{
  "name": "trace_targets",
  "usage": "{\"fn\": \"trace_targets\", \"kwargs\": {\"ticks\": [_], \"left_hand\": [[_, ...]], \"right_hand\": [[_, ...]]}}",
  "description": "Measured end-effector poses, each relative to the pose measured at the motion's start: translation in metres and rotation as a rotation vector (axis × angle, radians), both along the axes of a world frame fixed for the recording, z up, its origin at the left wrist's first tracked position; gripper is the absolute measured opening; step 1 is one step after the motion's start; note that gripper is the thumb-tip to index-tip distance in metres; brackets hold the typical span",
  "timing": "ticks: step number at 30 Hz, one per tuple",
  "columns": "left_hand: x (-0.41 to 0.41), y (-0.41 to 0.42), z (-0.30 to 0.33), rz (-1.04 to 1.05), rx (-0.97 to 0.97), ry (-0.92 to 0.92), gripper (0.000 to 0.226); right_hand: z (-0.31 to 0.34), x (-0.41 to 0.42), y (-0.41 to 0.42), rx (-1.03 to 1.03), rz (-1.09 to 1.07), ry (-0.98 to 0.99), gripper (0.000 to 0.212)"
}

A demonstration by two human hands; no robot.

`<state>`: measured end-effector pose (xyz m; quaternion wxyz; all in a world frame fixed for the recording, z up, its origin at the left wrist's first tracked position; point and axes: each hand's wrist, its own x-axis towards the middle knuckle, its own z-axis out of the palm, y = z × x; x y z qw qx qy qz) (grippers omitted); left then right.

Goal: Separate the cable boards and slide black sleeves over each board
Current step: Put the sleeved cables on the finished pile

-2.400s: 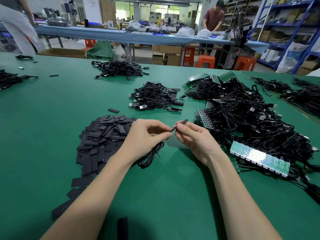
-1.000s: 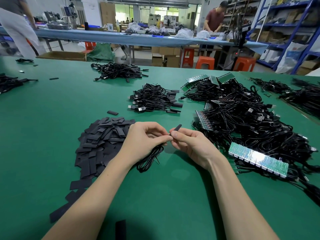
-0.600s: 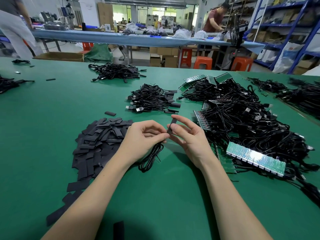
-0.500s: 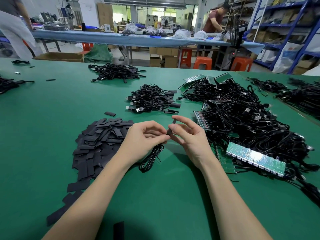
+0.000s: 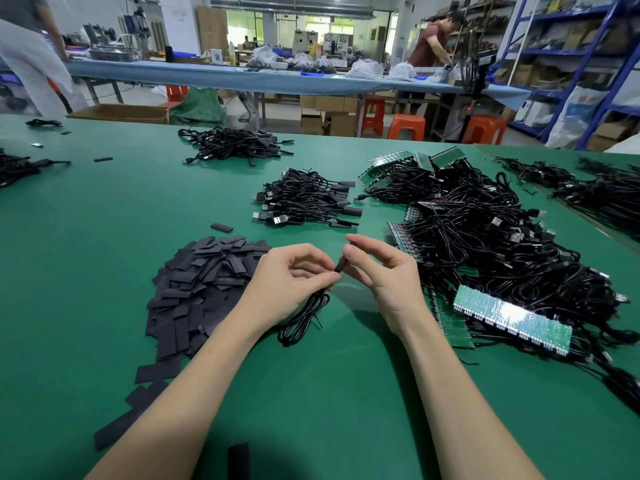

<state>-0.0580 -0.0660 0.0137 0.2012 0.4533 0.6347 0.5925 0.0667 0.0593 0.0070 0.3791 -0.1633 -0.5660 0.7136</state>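
Head view: my left hand (image 5: 291,271) pinches the cable (image 5: 304,317), my right hand (image 5: 381,271) pinches the sleeve (image 5: 341,264); misalignment could snag the sleeve or bend the board inside.

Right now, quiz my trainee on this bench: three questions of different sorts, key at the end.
1. True or false: the right hand pinches a black sleeve.
2. The loose sleeve pile lies nearer which hand? A) left B) right
3. Fill in: the cable hanging from the left hand rests on the ___ table.

Key: 1 true; 2 A; 3 green.
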Motion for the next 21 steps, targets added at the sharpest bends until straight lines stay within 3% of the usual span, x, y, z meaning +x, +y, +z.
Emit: {"fn": "trace_targets", "kwargs": {"ticks": [9, 15, 21], "left_hand": [[0.0004, 0.0004, 0.0007, 0.004, 0.009, -0.007, 0.013], [-0.0005, 0.0006, -0.0004, 0.009, -0.010, 0.010, 0.013], [-0.0019, 0.0037, -0.0023, 0.035, -0.077, 0.130, 0.013]], "right_hand": [[-0.0012, -0.0018, -0.0009, -0.021, -0.001, 0.013, 0.020], [-0.0010, -0.0015, -0.0009, -0.047, -0.015, -0.020, 0.031], [0.0003, -0.0022, 0.0003, -0.133, -0.100, 0.002, 0.015]]}}
